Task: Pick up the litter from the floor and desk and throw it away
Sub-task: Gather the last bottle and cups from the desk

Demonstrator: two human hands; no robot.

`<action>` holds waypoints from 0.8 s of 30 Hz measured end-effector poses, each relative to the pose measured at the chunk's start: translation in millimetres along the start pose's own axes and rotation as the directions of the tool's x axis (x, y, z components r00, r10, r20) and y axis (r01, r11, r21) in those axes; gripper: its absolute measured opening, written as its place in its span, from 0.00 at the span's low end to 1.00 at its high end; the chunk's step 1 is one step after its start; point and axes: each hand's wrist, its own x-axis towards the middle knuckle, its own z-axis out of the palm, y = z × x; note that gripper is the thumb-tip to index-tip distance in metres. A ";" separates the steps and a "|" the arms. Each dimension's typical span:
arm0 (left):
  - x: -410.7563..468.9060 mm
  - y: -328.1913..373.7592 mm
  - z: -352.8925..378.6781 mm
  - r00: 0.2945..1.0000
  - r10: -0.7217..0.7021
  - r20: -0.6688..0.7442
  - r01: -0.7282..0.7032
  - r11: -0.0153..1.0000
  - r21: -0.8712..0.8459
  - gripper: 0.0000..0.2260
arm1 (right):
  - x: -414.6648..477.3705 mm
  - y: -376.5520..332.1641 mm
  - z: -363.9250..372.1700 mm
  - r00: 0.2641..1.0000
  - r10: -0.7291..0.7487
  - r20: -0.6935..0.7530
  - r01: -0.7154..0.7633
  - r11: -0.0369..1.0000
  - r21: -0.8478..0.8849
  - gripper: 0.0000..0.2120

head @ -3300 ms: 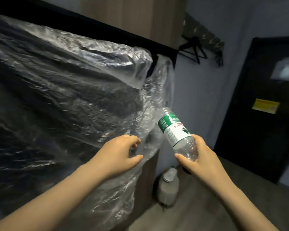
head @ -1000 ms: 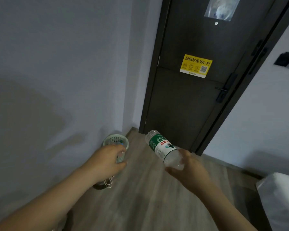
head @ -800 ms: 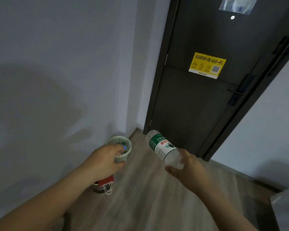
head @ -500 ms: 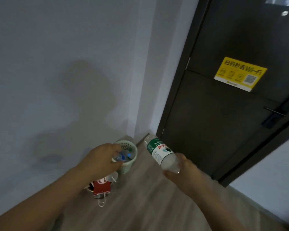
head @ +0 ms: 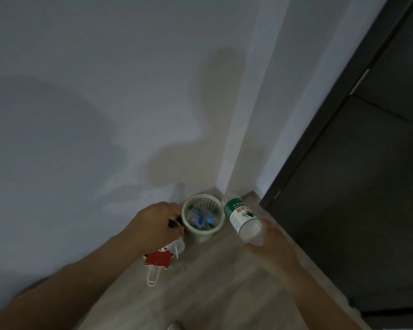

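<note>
A pale green mesh waste basket (head: pixel 200 236) stands on the wood floor in the wall corner, with several crushed clear bottles inside. My right hand (head: pixel 271 244) grips the base of a clear plastic bottle (head: pixel 242 219) with a green and white label. The bottle is tilted, its neck pointing up and left beside the basket's right rim. My left hand (head: pixel 156 223) is just left of the basket, fingers curled round a small dark item (head: pixel 173 222) that is mostly hidden.
A red paper bag (head: pixel 157 258) with white handles and a clear cup lid with a straw (head: pixel 177 246) lie on the floor under my left hand. A dark door (head: pixel 367 186) fills the right side. A grey wall is behind.
The view has swung from the plastic-covered furniture to the corner by the door and come closer. Both hands have moved towards the basket, the bottle now beside its rim.
</note>
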 end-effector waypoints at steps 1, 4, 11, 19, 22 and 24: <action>8.6 -3.5 3.2 1.000 -0.010 0.001 0.010 1.000 0.000 0.09 | 12.4 1.4 2.6 1.000 -0.002 0.014 0.002 1.000 -0.008 0.34; 36.2 -18.9 13.4 0.998 -0.065 -0.002 0.065 0.997 -0.039 0.08 | 48.1 5.1 11.7 0.998 0.017 0.055 -0.016 1.000 -0.016 0.32; 95.7 -50.2 33.5 0.993 -0.113 0.043 0.116 0.992 -0.049 0.11 | 121.5 7.2 35.2 0.990 0.053 0.129 -0.037 0.992 -0.121 0.29; 153.5 -79.8 58.7 0.954 -0.288 0.085 0.294 0.954 -0.066 0.11 | 213.2 13.6 70.2 0.970 0.072 0.233 -0.030 0.983 -0.180 0.31; 174.7 -89.8 79.1 0.938 -0.339 0.077 0.345 0.934 -0.094 0.09 | 257.0 19.2 90.1 0.953 0.064 0.297 -0.002 0.979 -0.203 0.32; 190.3 -96.9 95.5 0.922 -0.384 0.057 0.388 0.917 -0.091 0.10 | 287.8 25.1 106.6 0.943 0.062 0.326 0.012 0.975 -0.220 0.32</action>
